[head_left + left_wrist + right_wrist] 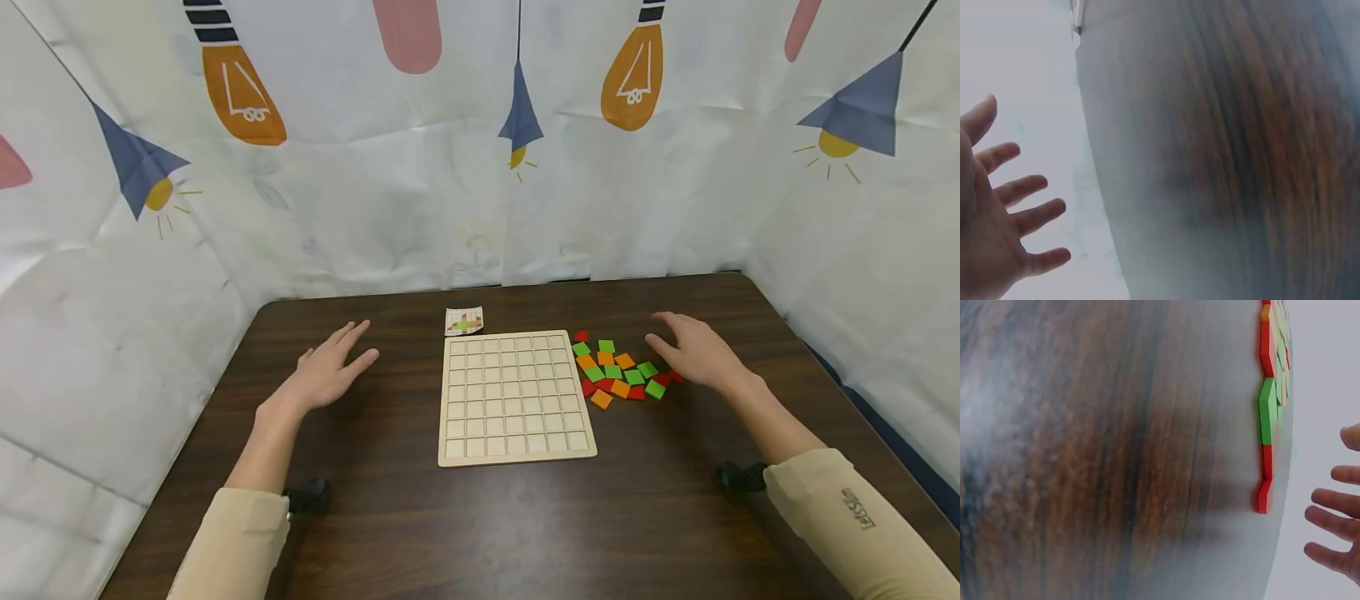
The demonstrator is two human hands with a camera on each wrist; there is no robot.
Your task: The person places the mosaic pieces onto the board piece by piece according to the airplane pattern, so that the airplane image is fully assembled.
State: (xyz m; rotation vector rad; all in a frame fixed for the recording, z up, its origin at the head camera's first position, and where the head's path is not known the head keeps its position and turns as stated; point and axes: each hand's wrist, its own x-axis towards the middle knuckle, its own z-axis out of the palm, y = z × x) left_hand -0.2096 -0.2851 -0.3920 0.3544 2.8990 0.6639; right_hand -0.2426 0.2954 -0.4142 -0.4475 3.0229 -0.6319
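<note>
A pale wooden grid board (517,398) with square recesses lies on the dark table, its cells bare. Right of it is a loose cluster of red, orange and green square tiles (612,372), several of each colour; some also show edge-on as a green tile (1267,412) in the right wrist view. My left hand (322,371) hovers left of the board, fingers spread, holding nothing. The right hand (697,350) is raised just beyond the tiles' right end, fingers extended, nothing in it. Behind the board's far left corner sits a small printed card (464,321) with a coloured grid pattern.
The dark wood-grain table (510,533) has its far edge against a white curtain (375,208) printed with lamps and bulbs. The curtain also closes in the left and right sides. Dark straps (307,496) sit at both wrists.
</note>
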